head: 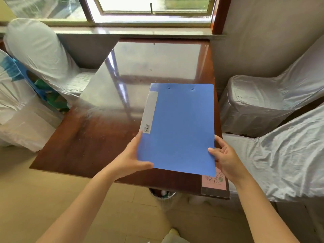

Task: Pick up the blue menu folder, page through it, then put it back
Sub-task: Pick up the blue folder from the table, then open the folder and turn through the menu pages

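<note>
The blue menu folder [180,127] is closed, with a grey spine label and barcode on its left side. It sits over the right half of the dark wooden table [84,137], its near end raised toward me. My left hand [133,158] grips the folder's near left corner, thumb on top of the cover. At the near right edge my right hand [226,158] holds the folder, thumb on the cover and fingers behind it.
A pink card in a dark stand [214,183] lies at the table's near right corner, partly under the folder. Chairs with white covers stand on the left [40,55] and right [266,102]. A bin [163,194] sits below the table's front edge. A window is behind.
</note>
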A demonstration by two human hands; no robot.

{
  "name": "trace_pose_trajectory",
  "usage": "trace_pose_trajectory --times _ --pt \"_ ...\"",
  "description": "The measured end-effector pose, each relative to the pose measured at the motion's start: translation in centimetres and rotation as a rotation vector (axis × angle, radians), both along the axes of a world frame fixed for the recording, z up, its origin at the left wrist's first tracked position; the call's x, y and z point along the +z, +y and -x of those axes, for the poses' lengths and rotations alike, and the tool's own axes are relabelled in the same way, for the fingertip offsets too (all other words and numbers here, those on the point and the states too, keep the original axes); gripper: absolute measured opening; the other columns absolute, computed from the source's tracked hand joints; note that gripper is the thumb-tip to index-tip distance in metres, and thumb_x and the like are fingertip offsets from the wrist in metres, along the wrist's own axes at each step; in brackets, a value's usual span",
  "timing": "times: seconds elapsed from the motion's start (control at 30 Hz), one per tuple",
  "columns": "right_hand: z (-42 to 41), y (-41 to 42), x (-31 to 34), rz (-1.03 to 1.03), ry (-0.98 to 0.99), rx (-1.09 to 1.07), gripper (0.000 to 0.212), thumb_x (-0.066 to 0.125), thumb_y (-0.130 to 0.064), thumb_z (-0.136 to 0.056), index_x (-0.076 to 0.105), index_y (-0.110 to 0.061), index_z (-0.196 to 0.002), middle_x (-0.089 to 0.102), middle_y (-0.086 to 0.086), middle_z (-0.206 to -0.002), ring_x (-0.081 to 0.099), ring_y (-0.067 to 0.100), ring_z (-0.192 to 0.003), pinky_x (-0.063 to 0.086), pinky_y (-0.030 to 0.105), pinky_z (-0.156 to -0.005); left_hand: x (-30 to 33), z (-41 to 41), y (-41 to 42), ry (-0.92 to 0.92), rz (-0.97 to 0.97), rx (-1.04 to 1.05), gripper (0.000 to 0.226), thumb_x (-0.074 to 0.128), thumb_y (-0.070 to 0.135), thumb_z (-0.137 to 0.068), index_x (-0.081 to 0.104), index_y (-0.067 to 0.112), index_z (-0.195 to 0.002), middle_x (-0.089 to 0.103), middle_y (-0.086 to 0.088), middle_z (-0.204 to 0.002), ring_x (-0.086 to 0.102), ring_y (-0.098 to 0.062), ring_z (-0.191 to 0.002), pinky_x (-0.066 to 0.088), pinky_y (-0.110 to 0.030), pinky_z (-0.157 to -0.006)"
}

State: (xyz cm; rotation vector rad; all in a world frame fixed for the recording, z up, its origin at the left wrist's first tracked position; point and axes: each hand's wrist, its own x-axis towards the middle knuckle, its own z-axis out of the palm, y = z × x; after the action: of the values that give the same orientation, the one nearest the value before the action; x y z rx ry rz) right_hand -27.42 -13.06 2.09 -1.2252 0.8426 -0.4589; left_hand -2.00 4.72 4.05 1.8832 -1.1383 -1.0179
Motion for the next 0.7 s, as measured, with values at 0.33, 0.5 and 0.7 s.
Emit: trace_pose_trajectory --times 0.33,0.5,0.7 --pt "-0.1 0.6 2.4 -0.007 -0.140 -0.057 0.037 0.038 -0.012 -0.098 0.047 -0.032 -0.128 0.062 0.000 -0.126 0.064 0.023 -0.107 0.058 0.038 -0.078 -0.7 2.6 0.7 -0.418 0.228 -0.127 0.105 0.069 0.020 -0.081 -0.016 0.032 -0.143 -0.026 -0.001 -0.153 -0.012 -0.009 -0.142 0.014 -0.022 -0.112" --pt "-0.5 1.6 2.9 -0.014 -0.184 -0.128 0.048 0.025 -0.059 -0.089 0.051 -0.041 -0.124 0.064 -0.010 -0.122 0.062 0.011 -0.109 0.056 0.026 -0.077 -0.2 3.1 0.6 -0.325 0.187 -0.111 0.082 0.043 0.051 -0.085 -0.018 0.042 -0.138 -0.029 0.013 -0.150 -0.027 0.021 -0.124 0.000 -0.017 -0.110" --pt "0.1 1.9 2.5 -0.066 -0.220 -0.220 0.028 0.067 -0.031 -0.080 0.064 -0.036 -0.108 0.069 0.004 -0.105 0.069 0.018 -0.090 0.058 0.028 -0.061 1.5 3.3 -0.1 0.009 0.318 0.120 0.081 0.038 0.080 -0.069 0.007 0.045 -0.135 0.008 0.015 -0.152 0.008 -0.006 -0.142 0.011 -0.033 -0.117"
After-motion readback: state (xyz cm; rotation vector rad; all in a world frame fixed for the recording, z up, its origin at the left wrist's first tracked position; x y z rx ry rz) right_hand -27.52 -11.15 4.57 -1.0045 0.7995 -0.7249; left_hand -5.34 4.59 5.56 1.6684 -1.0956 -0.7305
